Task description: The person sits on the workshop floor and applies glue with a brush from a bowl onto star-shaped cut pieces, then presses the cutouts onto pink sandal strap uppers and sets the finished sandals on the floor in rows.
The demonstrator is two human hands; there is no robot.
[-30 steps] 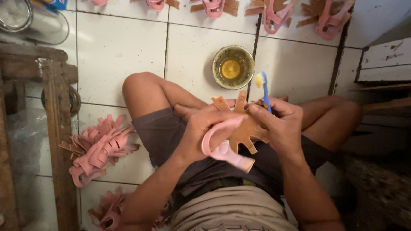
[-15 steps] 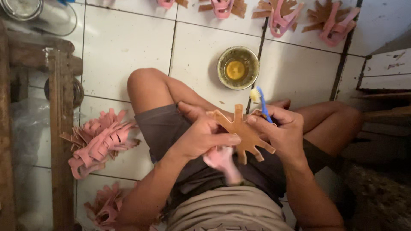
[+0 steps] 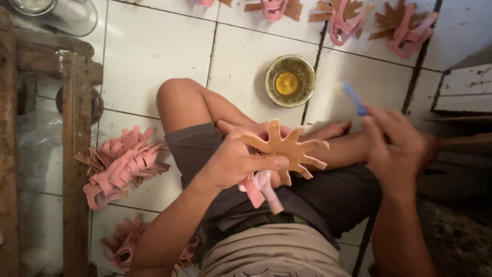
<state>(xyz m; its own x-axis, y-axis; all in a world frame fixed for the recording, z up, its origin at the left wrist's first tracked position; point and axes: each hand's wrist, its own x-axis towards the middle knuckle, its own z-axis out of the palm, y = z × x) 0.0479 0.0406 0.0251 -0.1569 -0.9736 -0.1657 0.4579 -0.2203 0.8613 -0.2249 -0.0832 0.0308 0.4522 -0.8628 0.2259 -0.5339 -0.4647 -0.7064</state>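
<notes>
My left hand [image 3: 237, 160] grips a brown star-shaped sandal piece [image 3: 288, 149] with pink straps [image 3: 260, 187] hanging below it, held over my lap. My right hand [image 3: 394, 149] is blurred, off to the right of the piece, and holds a blue-handled brush [image 3: 353, 98] pointing up and left. A round tin of yellow glue [image 3: 290, 81] sits on the white tiled floor [image 3: 154, 46] just beyond my knees.
A heap of pink and brown strap pieces [image 3: 120, 164] lies on the floor at my left, another [image 3: 125, 246] near my hip. Several glued pieces [image 3: 348, 18] line the far tiles. A wooden frame [image 3: 72, 128] stands at left, a white wooden box [image 3: 464, 90] at right.
My right hand has left the star-shaped piece and swung right and up with the brush. My left hand keeps holding the piece, now turned flat toward me.
</notes>
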